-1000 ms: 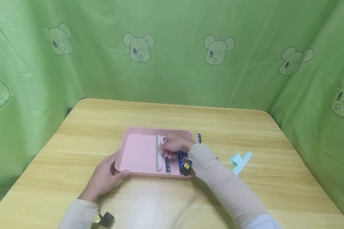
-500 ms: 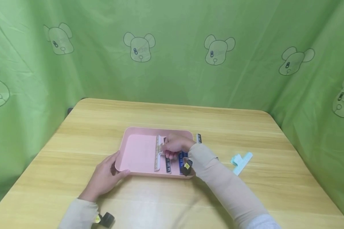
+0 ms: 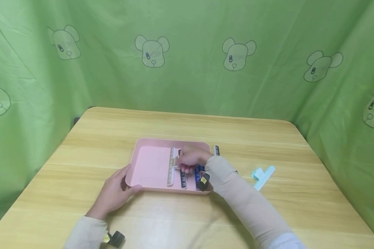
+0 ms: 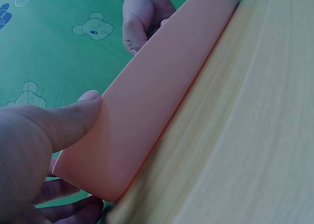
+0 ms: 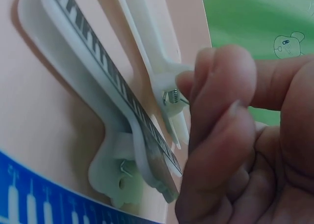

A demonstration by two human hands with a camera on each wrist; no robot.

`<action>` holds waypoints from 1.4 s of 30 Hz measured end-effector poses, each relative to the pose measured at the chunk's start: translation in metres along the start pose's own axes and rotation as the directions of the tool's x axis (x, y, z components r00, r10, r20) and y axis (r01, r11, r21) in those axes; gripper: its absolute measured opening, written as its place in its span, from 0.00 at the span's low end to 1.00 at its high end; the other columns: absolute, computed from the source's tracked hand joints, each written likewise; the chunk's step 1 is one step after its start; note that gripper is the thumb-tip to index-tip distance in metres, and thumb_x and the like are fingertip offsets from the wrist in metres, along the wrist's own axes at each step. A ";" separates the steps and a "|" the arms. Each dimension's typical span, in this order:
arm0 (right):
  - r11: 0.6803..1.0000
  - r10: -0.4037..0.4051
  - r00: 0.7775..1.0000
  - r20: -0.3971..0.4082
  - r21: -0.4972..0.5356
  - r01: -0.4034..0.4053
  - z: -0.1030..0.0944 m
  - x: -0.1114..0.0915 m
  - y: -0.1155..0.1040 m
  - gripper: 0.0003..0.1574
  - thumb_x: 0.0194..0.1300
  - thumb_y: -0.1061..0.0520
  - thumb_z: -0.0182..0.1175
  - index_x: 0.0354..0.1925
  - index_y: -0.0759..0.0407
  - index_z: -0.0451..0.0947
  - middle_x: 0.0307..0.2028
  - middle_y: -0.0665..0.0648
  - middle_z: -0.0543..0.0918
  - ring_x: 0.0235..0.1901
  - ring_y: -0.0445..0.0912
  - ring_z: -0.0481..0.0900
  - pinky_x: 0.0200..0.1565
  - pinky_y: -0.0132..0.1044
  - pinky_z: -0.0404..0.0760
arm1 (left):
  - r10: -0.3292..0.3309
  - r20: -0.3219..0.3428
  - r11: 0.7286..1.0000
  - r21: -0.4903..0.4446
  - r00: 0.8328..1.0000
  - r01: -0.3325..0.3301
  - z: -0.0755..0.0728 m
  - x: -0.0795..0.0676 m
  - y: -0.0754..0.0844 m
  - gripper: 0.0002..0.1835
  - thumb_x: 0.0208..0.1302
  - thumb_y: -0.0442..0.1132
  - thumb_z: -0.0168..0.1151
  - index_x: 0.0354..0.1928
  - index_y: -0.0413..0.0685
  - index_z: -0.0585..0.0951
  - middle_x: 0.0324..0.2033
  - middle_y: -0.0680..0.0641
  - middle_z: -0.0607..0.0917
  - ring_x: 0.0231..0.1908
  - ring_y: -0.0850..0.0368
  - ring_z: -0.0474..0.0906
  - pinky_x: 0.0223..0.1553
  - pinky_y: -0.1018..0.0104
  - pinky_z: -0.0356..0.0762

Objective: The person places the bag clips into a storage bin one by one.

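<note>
My left hand (image 3: pixel 114 191) grips the near left corner of a pink tray (image 3: pixel 148 164), its thumb (image 4: pixel 81 113) on the front wall and fingers around the left side. Inside the tray, my right hand (image 3: pixel 191 158) pinches a white spring clip (image 3: pixel 170 171) with a tan piano-key strip. In the right wrist view, a fingertip meets this white clip's handle by its metal spring. To its right lies a black piano-key clip (image 3: pixel 183 180), partly under my hand. A blue piano-key clip (image 3: pixel 197 179) lies farther right, partly covered by my wrist.
Beyond my right wrist, another black piano-key clip (image 3: pixel 216 150) shows on the wooden table outside the tray, partly hidden. A mint green clip (image 3: pixel 263 177) rests on the table to the right. Green curtain (image 3: pixel 193 90) surrounds the table's back and sides.
The white clip has turned slightly in my right hand, its near end swinging left and its patterned face showing more. My left hand stays on the tray corner.
</note>
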State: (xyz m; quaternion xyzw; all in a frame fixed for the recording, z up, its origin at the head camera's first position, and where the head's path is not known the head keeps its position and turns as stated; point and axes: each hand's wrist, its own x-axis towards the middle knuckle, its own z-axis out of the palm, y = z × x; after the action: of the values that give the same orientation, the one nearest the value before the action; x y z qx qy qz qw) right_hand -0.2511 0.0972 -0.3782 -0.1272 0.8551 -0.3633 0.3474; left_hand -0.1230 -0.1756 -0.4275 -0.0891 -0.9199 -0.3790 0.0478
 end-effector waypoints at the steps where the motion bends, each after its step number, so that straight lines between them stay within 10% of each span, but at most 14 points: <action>1: 1.000 -0.001 1.000 -0.001 -0.002 0.001 0.000 0.000 0.000 0.18 0.67 0.60 0.58 0.21 0.65 0.78 0.17 0.56 0.80 0.13 0.40 0.73 0.17 0.27 0.76 | 0.002 -0.001 1.000 -0.002 1.000 -0.002 0.001 0.000 -0.001 0.47 0.56 0.51 0.72 0.69 0.32 0.62 0.62 0.32 0.72 0.55 0.38 0.75 0.56 0.45 0.75; 42: 0.995 0.021 0.995 -0.102 -0.099 -0.031 -0.015 -0.010 -0.001 0.16 0.67 0.56 0.58 0.28 0.66 0.81 0.20 0.55 0.81 0.16 0.40 0.75 0.20 0.27 0.76 | 0.007 -0.001 1.000 0.004 1.000 -0.007 -0.001 0.000 0.001 0.46 0.58 0.53 0.70 0.69 0.32 0.63 0.63 0.31 0.70 0.61 0.34 0.68 0.61 0.40 0.66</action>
State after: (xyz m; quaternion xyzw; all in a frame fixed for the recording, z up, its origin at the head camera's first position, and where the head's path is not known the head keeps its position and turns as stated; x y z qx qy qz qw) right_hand -0.2540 0.1088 -0.3655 -0.1149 0.8902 -0.3214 0.3017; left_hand -0.1225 -0.1756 -0.4262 -0.0920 -0.9203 -0.3768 0.0499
